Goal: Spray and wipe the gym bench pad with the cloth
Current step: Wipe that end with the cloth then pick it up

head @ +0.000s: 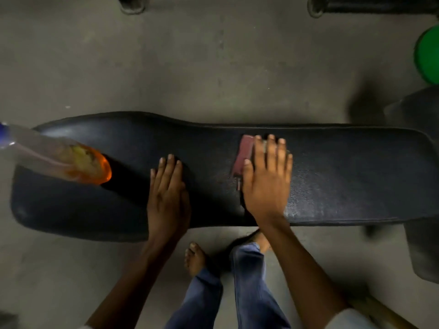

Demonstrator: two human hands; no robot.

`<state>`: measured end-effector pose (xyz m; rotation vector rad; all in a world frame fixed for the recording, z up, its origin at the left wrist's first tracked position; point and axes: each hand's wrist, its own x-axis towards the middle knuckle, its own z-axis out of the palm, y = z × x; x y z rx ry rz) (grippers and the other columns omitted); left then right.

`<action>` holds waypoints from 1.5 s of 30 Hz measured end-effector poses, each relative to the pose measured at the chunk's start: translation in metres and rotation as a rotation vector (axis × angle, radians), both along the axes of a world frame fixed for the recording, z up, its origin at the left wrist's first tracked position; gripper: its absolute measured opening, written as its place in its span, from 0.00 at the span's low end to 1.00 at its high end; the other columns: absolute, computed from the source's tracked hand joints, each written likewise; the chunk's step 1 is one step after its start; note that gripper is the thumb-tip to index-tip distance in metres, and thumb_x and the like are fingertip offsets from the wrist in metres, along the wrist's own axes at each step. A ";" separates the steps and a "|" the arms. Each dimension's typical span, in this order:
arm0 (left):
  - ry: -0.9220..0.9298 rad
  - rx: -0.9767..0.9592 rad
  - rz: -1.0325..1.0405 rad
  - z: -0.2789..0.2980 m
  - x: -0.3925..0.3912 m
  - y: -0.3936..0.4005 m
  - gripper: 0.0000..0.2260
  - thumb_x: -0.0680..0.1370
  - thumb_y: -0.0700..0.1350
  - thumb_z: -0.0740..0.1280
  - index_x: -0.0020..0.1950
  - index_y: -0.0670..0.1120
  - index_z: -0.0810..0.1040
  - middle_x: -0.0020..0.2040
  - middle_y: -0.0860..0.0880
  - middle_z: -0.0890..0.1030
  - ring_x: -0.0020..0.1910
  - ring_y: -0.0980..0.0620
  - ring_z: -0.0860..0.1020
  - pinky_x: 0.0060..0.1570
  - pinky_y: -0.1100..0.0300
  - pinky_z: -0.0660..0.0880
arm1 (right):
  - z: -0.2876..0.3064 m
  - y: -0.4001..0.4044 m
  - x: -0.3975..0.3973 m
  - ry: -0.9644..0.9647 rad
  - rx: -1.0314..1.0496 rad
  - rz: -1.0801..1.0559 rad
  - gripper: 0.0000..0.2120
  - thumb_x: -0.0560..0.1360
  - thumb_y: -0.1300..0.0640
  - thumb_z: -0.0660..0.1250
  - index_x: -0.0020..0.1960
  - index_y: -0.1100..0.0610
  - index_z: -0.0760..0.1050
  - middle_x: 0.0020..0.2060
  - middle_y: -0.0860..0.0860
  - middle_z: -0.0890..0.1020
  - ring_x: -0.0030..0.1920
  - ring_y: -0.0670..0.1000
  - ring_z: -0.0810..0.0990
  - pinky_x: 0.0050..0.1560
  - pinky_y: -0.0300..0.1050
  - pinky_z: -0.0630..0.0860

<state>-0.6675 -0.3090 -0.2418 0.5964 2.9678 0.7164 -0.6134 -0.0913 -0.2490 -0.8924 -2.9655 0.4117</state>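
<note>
A long black gym bench pad point(344, 176) runs across the view from left to right. My right hand point(267, 179) lies flat on a small reddish cloth point(244, 153), pressing it to the pad right of the middle; only the cloth's left edge shows. My left hand point(167, 193) rests flat and empty on the pad near its middle. A clear spray bottle point(64, 160) with orange liquid stands on the pad's left end, its blue top at the frame's left edge. The pad surface right of the cloth looks wet and speckled.
Grey concrete floor surrounds the bench. My bare feet point(194, 257) and blue trouser legs stand just in front of it. A green round object point(427, 55) is at the right edge, dark equipment point(422, 245) at lower right, and black feet of other gear along the top.
</note>
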 end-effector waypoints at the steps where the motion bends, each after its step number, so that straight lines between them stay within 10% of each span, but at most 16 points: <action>1: -0.003 0.010 0.012 0.002 0.001 -0.003 0.23 0.85 0.40 0.56 0.81 0.38 0.67 0.84 0.41 0.63 0.85 0.44 0.58 0.85 0.44 0.52 | 0.003 -0.008 0.002 0.007 -0.005 -0.082 0.30 0.89 0.45 0.50 0.88 0.53 0.52 0.88 0.56 0.55 0.88 0.60 0.49 0.86 0.66 0.51; 14: 0.074 -0.003 0.033 -0.002 0.011 -0.094 0.27 0.80 0.42 0.66 0.79 0.36 0.70 0.82 0.37 0.66 0.83 0.37 0.62 0.83 0.38 0.57 | 0.000 -0.116 -0.064 0.065 0.012 0.541 0.29 0.89 0.44 0.50 0.88 0.51 0.55 0.87 0.57 0.57 0.88 0.60 0.51 0.86 0.65 0.52; 21: 0.008 0.034 0.153 0.015 0.018 -0.094 0.23 0.81 0.44 0.63 0.76 0.39 0.75 0.78 0.40 0.73 0.81 0.41 0.66 0.84 0.46 0.56 | 0.005 -0.101 -0.039 -0.003 0.023 0.028 0.30 0.89 0.45 0.48 0.88 0.53 0.51 0.87 0.58 0.55 0.88 0.62 0.49 0.85 0.68 0.52; 27: 0.047 0.195 0.474 0.038 0.019 -0.103 0.08 0.81 0.48 0.69 0.52 0.44 0.75 0.50 0.46 0.76 0.47 0.47 0.74 0.46 0.45 0.75 | 0.013 -0.179 -0.017 -0.010 -0.002 0.218 0.31 0.89 0.45 0.50 0.88 0.54 0.51 0.88 0.58 0.54 0.88 0.63 0.50 0.86 0.67 0.50; 33: 0.039 0.332 0.639 0.085 -0.015 -0.109 0.29 0.74 0.55 0.80 0.65 0.41 0.71 0.59 0.47 0.71 0.53 0.57 0.71 0.47 0.64 0.71 | 0.019 -0.164 -0.058 -0.060 -0.095 0.490 0.31 0.88 0.38 0.44 0.88 0.49 0.50 0.88 0.57 0.52 0.88 0.60 0.48 0.86 0.66 0.51; 40: -0.115 0.362 0.650 0.123 -0.054 -0.096 0.44 0.70 0.65 0.79 0.77 0.47 0.64 0.71 0.47 0.70 0.66 0.52 0.73 0.62 0.55 0.73 | 0.062 -0.171 -0.036 -0.137 -0.260 -0.079 0.46 0.77 0.36 0.73 0.85 0.57 0.60 0.77 0.63 0.71 0.75 0.65 0.70 0.73 0.63 0.70; 45: -0.175 0.187 0.633 0.128 -0.072 -0.100 0.36 0.76 0.62 0.74 0.76 0.47 0.67 0.70 0.45 0.74 0.66 0.49 0.75 0.64 0.54 0.72 | 0.076 -0.179 -0.072 -0.229 -0.492 -0.314 0.33 0.72 0.49 0.80 0.71 0.57 0.73 0.66 0.61 0.82 0.67 0.65 0.80 0.69 0.62 0.77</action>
